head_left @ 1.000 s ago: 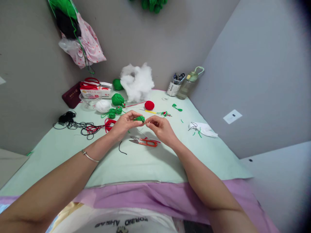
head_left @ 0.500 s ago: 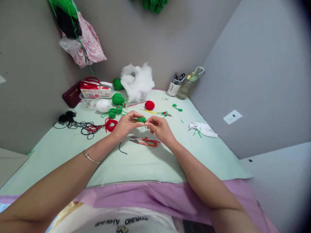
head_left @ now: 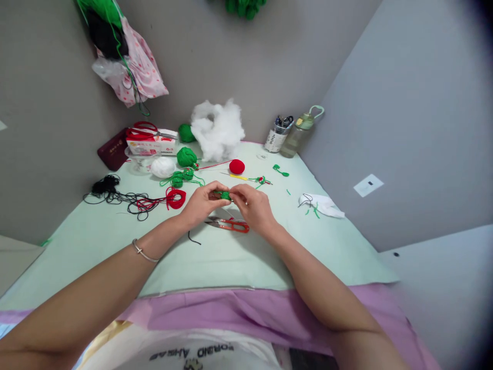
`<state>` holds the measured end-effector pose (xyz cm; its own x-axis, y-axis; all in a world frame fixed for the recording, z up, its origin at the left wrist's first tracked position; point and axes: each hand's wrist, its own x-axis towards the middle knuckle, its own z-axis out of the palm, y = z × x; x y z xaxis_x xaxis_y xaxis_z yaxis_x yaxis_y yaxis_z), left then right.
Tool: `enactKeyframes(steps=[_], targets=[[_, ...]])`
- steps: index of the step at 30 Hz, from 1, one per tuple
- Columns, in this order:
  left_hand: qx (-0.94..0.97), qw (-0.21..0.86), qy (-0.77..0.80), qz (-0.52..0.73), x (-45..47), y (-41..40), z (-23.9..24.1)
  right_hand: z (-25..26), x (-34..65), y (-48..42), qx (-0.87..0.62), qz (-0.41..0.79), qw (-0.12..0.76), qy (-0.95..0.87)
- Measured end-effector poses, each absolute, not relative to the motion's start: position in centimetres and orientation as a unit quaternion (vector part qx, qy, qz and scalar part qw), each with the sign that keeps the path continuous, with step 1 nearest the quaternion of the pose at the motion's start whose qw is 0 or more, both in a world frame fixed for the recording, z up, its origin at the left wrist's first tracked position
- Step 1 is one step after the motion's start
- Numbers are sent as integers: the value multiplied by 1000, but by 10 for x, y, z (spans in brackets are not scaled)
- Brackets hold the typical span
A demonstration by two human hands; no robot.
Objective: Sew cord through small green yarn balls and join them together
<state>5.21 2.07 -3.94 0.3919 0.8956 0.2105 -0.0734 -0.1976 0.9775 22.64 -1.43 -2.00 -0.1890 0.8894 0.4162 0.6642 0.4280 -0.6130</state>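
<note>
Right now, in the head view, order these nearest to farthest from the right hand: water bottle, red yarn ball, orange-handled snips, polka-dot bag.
From the right hand:
1. Orange-handled snips, at its left
2. Red yarn ball, just beyond
3. Water bottle, back right
4. Polka-dot bag, hanging back left

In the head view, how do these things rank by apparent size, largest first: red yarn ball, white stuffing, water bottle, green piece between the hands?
1. White stuffing
2. Water bottle
3. Red yarn ball
Green piece: its visible part looks smallest, but it is partly covered, so unranked.
</note>
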Motion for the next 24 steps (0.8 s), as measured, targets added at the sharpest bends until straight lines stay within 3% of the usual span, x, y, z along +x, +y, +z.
enactKeyframes(steps=[7, 10, 14, 24], targets=[[641, 564, 341, 394, 54, 17, -37, -15, 231, -10, -476, 157, 404, -765], [642, 559, 349, 391, 53, 17, -37, -11, 230, -11, -455, 217, 480, -718], [642, 559, 342, 398, 53, 18, -35, -11, 226, -11, -443, 323, 513, -660], [606, 604, 353, 380, 55, 12, -36, -6, 224, -11, -432, 275, 539, -668]])
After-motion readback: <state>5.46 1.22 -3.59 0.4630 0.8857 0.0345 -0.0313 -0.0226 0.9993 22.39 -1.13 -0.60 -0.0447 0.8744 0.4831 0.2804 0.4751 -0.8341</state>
